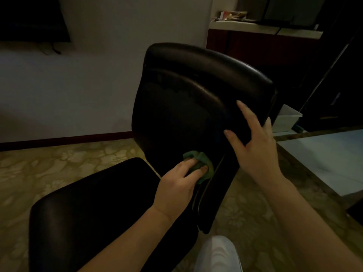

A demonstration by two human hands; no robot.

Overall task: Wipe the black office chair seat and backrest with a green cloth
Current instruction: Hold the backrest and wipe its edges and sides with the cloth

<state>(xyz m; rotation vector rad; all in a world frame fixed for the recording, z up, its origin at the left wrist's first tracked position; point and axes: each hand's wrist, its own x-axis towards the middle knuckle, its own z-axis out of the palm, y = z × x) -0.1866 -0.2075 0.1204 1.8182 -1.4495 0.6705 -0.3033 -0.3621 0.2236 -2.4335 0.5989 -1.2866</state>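
Low on backrest (186, 99), left hand (176, 183) grips half-hidden green cloth (198, 155); seat (94, 203) murky.

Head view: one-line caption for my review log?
Left hand presses a green cloth low on the black backrest while the right hand grips its edge.

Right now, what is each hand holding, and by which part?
The left hand holds the bunched green cloth under its fingers, low on the backrest. The right hand grips the backrest by its side edge.
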